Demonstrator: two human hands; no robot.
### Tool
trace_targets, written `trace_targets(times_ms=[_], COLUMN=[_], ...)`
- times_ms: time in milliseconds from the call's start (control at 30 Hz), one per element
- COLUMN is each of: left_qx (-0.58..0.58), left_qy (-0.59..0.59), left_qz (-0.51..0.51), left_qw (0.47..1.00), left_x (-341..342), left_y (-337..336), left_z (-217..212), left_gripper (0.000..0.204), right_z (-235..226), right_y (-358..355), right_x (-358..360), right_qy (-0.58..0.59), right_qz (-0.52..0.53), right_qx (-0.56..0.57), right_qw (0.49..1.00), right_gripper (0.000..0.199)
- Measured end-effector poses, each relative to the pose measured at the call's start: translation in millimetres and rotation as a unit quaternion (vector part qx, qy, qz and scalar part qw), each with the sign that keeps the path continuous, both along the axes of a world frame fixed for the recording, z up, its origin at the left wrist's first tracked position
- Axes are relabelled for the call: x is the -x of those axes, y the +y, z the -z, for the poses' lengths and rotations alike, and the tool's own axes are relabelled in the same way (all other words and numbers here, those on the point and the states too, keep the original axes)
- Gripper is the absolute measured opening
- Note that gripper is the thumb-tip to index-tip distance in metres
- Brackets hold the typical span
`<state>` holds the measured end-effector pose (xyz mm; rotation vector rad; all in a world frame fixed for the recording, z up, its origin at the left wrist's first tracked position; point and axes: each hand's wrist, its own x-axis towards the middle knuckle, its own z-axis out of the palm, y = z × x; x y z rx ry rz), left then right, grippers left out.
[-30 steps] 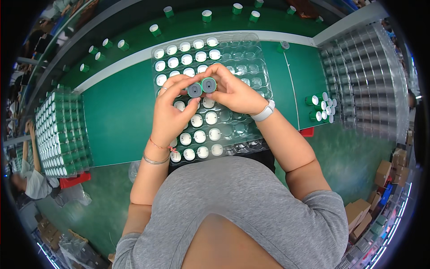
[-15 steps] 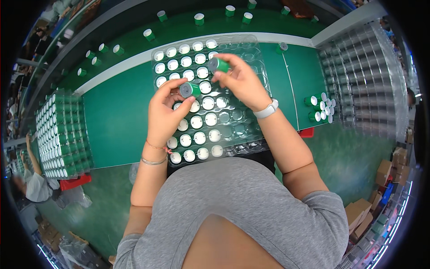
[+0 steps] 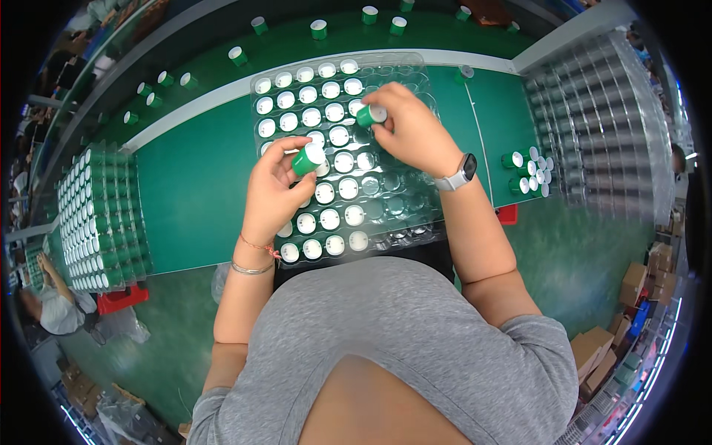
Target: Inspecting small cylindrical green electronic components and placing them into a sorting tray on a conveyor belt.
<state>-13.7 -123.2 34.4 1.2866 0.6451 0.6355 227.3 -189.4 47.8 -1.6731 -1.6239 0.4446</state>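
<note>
Between the thumb and fingers of my left hand (image 3: 273,185) is a small green cylinder (image 3: 302,162), tilted with its white end up. My right hand (image 3: 419,133) pinches another green cylinder (image 3: 365,116), tipped with its white end toward the right. Both are held just above a clear plastic tray (image 3: 404,194) with round pockets. White-topped cylinders (image 3: 328,219) fill the pockets on the tray's left and middle; pockets along its right side hold none. Fingers and the held pieces hide a few pockets.
Loose green cylinders (image 3: 524,185) cluster on the green table (image 3: 193,196) at right; one with a grey end (image 3: 465,73) stands farther back. Filled trays (image 3: 100,222) are stacked at left, clear trays (image 3: 601,133) at right. More cylinders (image 3: 319,30) stand on a green belt beyond the rail.
Both held cylinders have been turned: their grey ends faced up before, and now their white ends show. My right wrist has rotated, bringing the watch face into view.
</note>
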Motion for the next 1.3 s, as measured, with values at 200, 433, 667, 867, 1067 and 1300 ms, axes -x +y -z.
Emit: trace_targets(times_ms=[200,433,667,867,1067,1300], left_qx=[-0.044,0.001,-0.055,-0.203,-0.27,-0.194], left_qy=[-0.005,-0.015,0.032,0.077,0.122,0.058], left_qz=[-0.004,0.006,0.013,-0.1,-0.18,-0.284], left_qw=[0.999,1.0,0.998,0.971,0.938,0.937], left_x=[-4,-6,-11,7,34,45], left_y=[-6,-13,-21,0,23,28], left_z=[-2,4,-5,7,30,65], left_gripper=[0.047,0.053,0.061,0.041,0.03,0.025], right_z=[9,-21,-14,-2,-1,-3], right_y=[-6,-16,-33,-42,-30,85], right_x=[5,28,29,23,19,-93], right_qy=[-0.05,0.131,0.129,-0.013,-0.078,-0.115], right_qz=[-0.068,-0.124,-0.114,-0.045,-0.026,0.103], right_qx=[0.049,0.102,0.082,0.078,0.03,-0.027], right_qw=[0.995,0.978,0.982,0.996,0.996,0.988], right_gripper=[0.044,0.048,0.036,0.037,0.042,0.045])
